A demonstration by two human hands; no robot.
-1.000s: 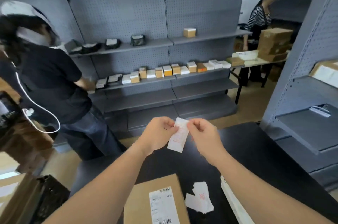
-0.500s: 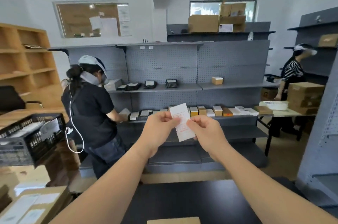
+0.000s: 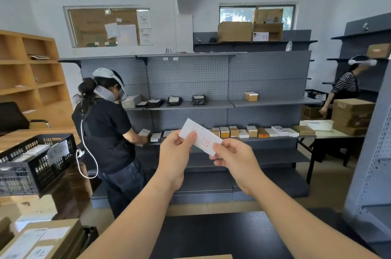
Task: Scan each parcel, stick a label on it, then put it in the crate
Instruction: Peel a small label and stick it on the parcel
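Label [image 3: 201, 137] tilted further; left hand [image 3: 175, 158], right hand [image 3: 235, 160] pinch it; red print unreadable; parcel [image 3: 203, 256] cut off.

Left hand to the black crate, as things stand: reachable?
Probably yes, once freed: nothing stands between the left hand and the crate off to its left, but it pinches the label together with the right hand, so it must let go first.
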